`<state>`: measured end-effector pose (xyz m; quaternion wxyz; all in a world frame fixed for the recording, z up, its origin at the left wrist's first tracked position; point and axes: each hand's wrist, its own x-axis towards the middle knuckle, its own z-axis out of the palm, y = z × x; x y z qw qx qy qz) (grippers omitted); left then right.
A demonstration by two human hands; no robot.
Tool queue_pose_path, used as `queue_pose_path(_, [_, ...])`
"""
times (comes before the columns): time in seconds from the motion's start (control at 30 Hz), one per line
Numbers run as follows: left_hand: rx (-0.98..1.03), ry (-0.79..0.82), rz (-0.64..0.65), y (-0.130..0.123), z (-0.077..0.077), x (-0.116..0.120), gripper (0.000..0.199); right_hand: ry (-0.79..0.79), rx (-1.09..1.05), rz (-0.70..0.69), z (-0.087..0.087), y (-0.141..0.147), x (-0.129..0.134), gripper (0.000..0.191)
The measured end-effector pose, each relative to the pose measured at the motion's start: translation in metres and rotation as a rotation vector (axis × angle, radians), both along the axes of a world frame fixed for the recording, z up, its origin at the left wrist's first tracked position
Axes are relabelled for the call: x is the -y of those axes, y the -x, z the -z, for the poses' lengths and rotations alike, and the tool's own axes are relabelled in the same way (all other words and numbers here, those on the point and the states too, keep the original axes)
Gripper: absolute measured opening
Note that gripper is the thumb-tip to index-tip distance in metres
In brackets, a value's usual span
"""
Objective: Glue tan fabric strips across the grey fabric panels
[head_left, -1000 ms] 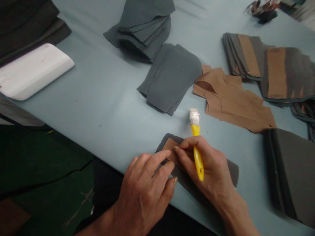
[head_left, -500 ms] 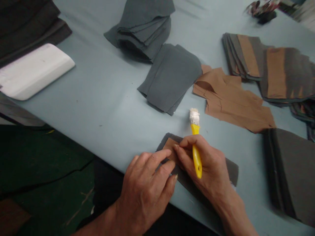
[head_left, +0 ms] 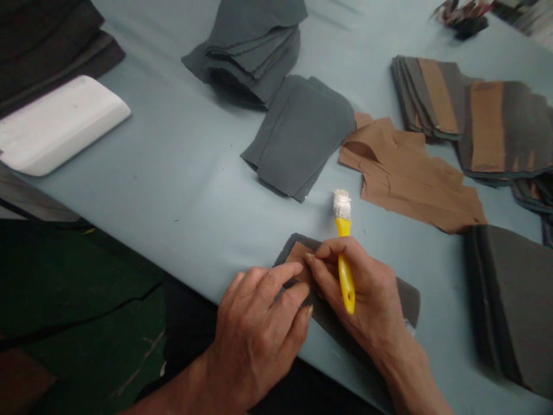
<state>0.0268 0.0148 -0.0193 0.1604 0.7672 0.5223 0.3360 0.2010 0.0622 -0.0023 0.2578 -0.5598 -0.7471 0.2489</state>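
A dark grey fabric piece [head_left: 409, 300] lies at the table's near edge with a brown strip [head_left: 297, 253] on top of it. My left hand [head_left: 261, 325] rests there, fingers stretched out and slightly apart, its fingertips touching the strip and the grey piece. From the other side, my right hand [head_left: 367, 294] presses thumb and fingertip on the strip. That hand also carries a yellow-handled brush [head_left: 344, 227], its white-coated bristles pointing away from me. Both hands cover much of the strip and the fabric.
Beyond my hands lie grey fabric pieces [head_left: 302, 135] and a larger grey stack [head_left: 259, 52]. Brown strips [head_left: 406, 173] spread to the right, near grey pieces with brown bands [head_left: 488, 127]. A dark folded stack [head_left: 514, 305] stands at right, a white curved object [head_left: 64, 124] at left.
Almost nothing differs. Both hands stay on the strip and the brush remains in my right hand; the view has shifted very slightly.
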Motion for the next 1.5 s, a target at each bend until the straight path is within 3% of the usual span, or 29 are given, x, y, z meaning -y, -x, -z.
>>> queue_pose_path(1.5, [-0.005,-0.065,-0.005,-0.0026,0.0053,-0.0026,0.007,-0.114,-0.036,0.027,0.0093,0.0027,0.0034,0.017])
